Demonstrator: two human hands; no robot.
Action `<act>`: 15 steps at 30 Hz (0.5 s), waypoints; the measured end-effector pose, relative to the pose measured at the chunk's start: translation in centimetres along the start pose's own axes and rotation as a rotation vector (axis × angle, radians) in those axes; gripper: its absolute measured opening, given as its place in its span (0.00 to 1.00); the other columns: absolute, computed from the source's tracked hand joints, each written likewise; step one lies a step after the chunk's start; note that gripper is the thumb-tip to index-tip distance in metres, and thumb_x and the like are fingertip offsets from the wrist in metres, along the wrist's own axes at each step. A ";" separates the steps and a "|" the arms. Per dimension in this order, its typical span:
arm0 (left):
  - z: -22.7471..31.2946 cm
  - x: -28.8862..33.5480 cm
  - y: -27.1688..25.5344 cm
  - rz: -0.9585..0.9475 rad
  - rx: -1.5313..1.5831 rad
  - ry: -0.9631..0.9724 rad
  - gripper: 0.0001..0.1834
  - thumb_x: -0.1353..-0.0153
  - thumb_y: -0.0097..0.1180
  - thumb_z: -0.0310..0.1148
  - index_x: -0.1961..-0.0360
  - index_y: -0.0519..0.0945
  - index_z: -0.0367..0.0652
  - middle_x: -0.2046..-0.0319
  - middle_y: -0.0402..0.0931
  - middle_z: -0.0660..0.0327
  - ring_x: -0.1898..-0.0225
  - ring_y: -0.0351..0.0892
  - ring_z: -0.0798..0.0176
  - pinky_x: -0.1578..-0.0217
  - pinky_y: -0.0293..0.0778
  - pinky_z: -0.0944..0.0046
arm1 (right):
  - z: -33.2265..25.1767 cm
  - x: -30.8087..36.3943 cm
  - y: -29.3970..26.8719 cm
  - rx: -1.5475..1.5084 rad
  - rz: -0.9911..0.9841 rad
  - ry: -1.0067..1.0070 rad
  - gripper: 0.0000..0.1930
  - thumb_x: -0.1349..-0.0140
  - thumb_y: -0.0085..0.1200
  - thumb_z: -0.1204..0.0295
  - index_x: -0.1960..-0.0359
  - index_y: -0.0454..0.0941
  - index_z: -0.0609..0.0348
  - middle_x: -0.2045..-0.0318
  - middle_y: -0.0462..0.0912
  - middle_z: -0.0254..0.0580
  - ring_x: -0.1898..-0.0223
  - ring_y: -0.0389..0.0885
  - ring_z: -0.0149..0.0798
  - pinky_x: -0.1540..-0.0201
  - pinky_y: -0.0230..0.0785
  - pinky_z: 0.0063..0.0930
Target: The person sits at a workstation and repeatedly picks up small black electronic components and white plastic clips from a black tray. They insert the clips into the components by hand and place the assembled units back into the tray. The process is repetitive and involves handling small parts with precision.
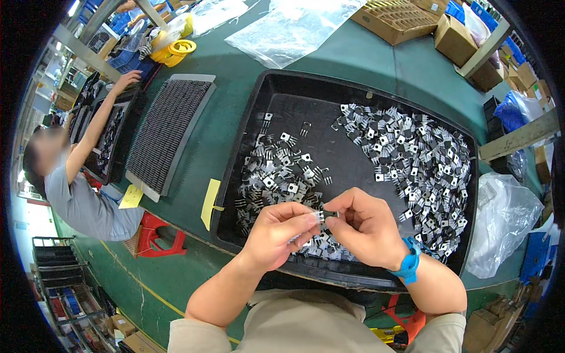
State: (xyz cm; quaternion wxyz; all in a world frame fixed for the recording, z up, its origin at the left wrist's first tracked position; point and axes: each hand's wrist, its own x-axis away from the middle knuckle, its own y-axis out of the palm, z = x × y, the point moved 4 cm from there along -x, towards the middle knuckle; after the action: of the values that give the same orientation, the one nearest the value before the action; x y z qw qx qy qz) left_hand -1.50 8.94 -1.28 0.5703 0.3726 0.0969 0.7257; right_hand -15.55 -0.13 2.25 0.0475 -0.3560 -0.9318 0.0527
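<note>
Over the near side of a black tray (pixel 312 107), my left hand (pixel 281 231) pinches small three-legged transistors (pixel 319 217) between thumb and fingertips; how many is hidden. Right beside it, my right hand (pixel 366 228) is closed in a pinch on another transistor (pixel 333 213), dark-bodied and partly covered by the fingers. The fingertips of both hands almost meet. Loose transistors with black bodies and silver tabs lie in two heaps in the tray: a smaller left heap (pixel 273 170) and a larger right heap (pixel 429 170). A blue band circles my right wrist.
Left of the tray lies a grey board (pixel 170 126) with dense rows of dark parts. Yellow paper tags (pixel 210 203) hang near the table edge. Clear plastic bags (pixel 505 220) and cardboard boxes (pixel 454 40) surround the tray. A co-worker (pixel 88 176) reaches over another tray at far left.
</note>
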 end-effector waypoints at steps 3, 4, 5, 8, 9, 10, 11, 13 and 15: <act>0.0 0.0 0.1 0.025 -0.052 -0.005 0.06 0.41 0.57 0.28 0.66 0.81 0.35 0.75 0.78 0.57 0.80 0.69 0.72 0.82 0.60 0.73 | -0.5 0.0 0.0 0.056 0.002 -0.055 0.09 0.43 0.58 0.78 0.60 0.76 0.62 0.77 0.76 0.39 0.79 0.72 0.27 0.75 0.66 0.23; 0.0 -0.1 0.1 0.036 -0.079 -0.007 0.06 0.41 0.57 0.28 0.66 0.81 0.35 0.75 0.78 0.57 0.79 0.69 0.72 0.81 0.60 0.73 | -0.5 0.0 0.3 0.064 0.024 -0.113 0.09 0.43 0.58 0.78 0.60 0.76 0.62 0.77 0.76 0.40 0.78 0.73 0.28 0.75 0.67 0.24; 0.1 -0.1 0.1 0.021 -0.077 -0.013 0.06 0.41 0.57 0.28 0.66 0.80 0.35 0.74 0.78 0.58 0.79 0.69 0.72 0.82 0.60 0.73 | -0.6 0.0 0.4 0.072 0.046 -0.172 0.09 0.43 0.57 0.78 0.59 0.76 0.62 0.76 0.77 0.41 0.78 0.74 0.29 0.74 0.67 0.24; 0.3 -0.2 -0.1 -0.004 -0.049 -0.029 0.05 0.41 0.57 0.27 0.67 0.80 0.35 0.75 0.78 0.58 0.80 0.69 0.73 0.82 0.59 0.74 | -1.4 -0.3 0.1 0.113 -0.048 -0.165 0.09 0.42 0.57 0.79 0.60 0.77 0.62 0.74 0.78 0.42 0.75 0.75 0.31 0.72 0.68 0.25; 0.7 -0.1 0.2 -0.001 -0.026 -0.033 0.05 0.41 0.57 0.27 0.68 0.79 0.36 0.75 0.78 0.59 0.80 0.69 0.73 0.82 0.59 0.74 | -1.2 -0.2 0.1 0.087 -0.035 -0.128 0.09 0.42 0.56 0.79 0.60 0.77 0.62 0.74 0.78 0.41 0.75 0.75 0.31 0.72 0.68 0.25; 0.9 -0.1 0.3 0.004 -0.003 -0.041 0.05 0.41 0.57 0.27 0.68 0.79 0.36 0.76 0.77 0.59 0.80 0.69 0.73 0.83 0.59 0.74 | -1.0 -0.2 0.0 0.059 -0.022 -0.087 0.09 0.42 0.56 0.79 0.60 0.77 0.62 0.74 0.78 0.41 0.75 0.75 0.31 0.72 0.68 0.25; 0.8 -0.3 0.4 0.005 -0.043 -0.035 0.05 0.41 0.57 0.27 0.68 0.78 0.36 0.76 0.77 0.60 0.80 0.68 0.74 0.83 0.58 0.74 | -0.7 -0.3 -0.1 0.030 -0.010 -0.046 0.09 0.42 0.56 0.79 0.60 0.78 0.63 0.74 0.78 0.41 0.75 0.75 0.31 0.72 0.68 0.25; 0.7 -0.5 0.4 0.002 -0.122 -0.022 0.05 0.41 0.58 0.28 0.68 0.78 0.37 0.77 0.76 0.61 0.80 0.68 0.74 0.83 0.58 0.75 | -0.4 -0.4 -0.1 0.006 -0.023 -0.043 0.09 0.42 0.55 0.80 0.60 0.78 0.62 0.74 0.78 0.41 0.76 0.74 0.29 0.72 0.68 0.24; 0.7 -0.6 0.4 -0.007 -0.203 -0.003 0.06 0.41 0.59 0.29 0.68 0.77 0.37 0.77 0.76 0.62 0.81 0.67 0.75 0.83 0.57 0.75 | 0.0 -0.4 0.0 -0.023 -0.048 -0.030 0.09 0.42 0.55 0.80 0.59 0.78 0.62 0.75 0.77 0.40 0.77 0.73 0.28 0.73 0.67 0.24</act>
State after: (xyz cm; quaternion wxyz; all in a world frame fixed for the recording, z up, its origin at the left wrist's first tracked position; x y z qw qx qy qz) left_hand -1.28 8.10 -0.79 0.6079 0.3137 0.0232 0.7290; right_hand -15.22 -0.40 2.20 0.0307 -0.3330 -0.9413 0.0461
